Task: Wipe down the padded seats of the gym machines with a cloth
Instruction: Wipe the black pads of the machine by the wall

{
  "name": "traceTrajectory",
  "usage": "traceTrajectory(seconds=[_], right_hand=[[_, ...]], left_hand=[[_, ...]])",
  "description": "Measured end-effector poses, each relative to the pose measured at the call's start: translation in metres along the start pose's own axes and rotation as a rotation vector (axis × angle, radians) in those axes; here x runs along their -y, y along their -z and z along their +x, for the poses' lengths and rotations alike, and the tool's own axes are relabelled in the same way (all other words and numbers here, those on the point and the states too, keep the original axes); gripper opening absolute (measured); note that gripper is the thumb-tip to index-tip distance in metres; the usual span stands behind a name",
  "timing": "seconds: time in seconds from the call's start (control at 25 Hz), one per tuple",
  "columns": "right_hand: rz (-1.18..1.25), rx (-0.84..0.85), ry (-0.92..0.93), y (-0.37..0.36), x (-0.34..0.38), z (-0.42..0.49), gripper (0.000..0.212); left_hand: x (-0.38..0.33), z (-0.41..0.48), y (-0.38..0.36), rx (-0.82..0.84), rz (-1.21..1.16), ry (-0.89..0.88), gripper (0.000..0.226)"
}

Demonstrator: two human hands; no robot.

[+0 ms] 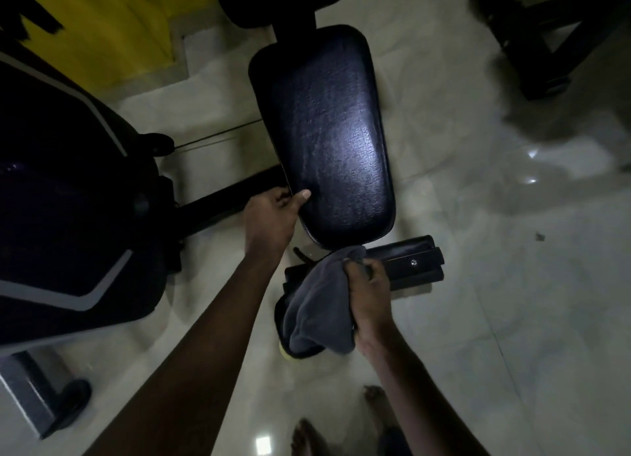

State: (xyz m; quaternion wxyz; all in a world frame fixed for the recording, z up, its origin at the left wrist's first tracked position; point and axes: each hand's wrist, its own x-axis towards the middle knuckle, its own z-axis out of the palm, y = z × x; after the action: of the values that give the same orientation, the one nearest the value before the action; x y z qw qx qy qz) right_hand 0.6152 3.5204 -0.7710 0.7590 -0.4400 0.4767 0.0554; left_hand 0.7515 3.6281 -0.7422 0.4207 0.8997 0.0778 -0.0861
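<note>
Head view: left grip (273, 216) pinches the long black vinyl padded seat (327, 134) at its near left edge; right grip (368, 295) clutches a bunched grey cloth (314, 305) just off its near end, perhaps touching. Best spread the cloth flat and stroke lengthwise, overlapping passes.

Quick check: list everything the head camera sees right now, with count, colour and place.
padded seat: one, black, centre
cloth: one, grey, bunched below the seat's near end
base bar: one, black, bolted, right of the cloth
neighbouring machine: one, black with grey stripes, left
wall panel: one, yellow, top left
dark frame: one, black, top right
floor: pale glossy tiles, all around
left-hand grip: one, on the seat's near-left edge
right-hand grip: one, holding the cloth
feet: two, bare, bottom edge
</note>
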Motion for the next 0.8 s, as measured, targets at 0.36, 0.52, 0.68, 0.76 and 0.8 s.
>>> traceTrajectory(seconds=[0.36,0.52,0.68,0.76,0.8], right_hand=[[-0.245,-0.063,0.317,-0.058,-0.010,-0.015,0.007],[-0.262,-0.109,0.341,-0.050,-0.005,-0.017,0.006],[-0.134,0.087,0.213,-0.035,0.019,-0.021,0.013],[0.044,0.288,0.027,-0.032,0.046,-0.031,0.040],[0.007,0.365,-0.024,-0.034,0.065,-0.041,0.057]], left_hand=[[0.010,0.021,0.007,0.070,0.084,0.073,0.058],[0.003,0.010,0.011,0.087,0.112,0.077,0.044],[0.000,-0.018,0.046,0.121,-0.053,0.076,0.032],[-0.008,-0.038,0.070,0.112,-0.116,0.089,0.035],[-0.019,-0.046,0.087,0.111,-0.132,0.096,0.038]])
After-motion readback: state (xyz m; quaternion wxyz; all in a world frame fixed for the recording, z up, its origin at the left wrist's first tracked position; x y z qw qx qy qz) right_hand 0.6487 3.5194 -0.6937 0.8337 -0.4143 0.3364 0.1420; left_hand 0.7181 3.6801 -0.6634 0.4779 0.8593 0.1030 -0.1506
